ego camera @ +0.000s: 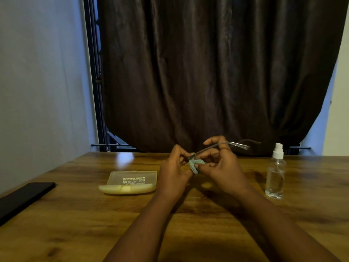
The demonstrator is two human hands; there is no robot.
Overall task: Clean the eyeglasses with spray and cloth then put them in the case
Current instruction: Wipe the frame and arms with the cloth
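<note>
Wiping step in hand: left hand [174,168] and right hand [220,164] meet above the wooden table [188,224], both pinching the thin clear-framed eyeglasses [222,145] with a soft pale-green cloth [196,165] bunched between them; advisable to rub lightly and support the frame; translucent yellow case [132,181] lies open just left; clear spray bottle [275,173] stands right.

We see a pale teal cloth [195,165] at the centre of the frame, and above it eyeglasses [224,145] with clear, colourless arms. At lower left lies a translucent pale yellow case [130,183] with faint printing. At right stands a clear spray bottle [275,174] with a white top. The table [75,224] shows warm brown woodgrain; the curtain [207,72] looks dark brown, perhaps faintly striped.
</note>
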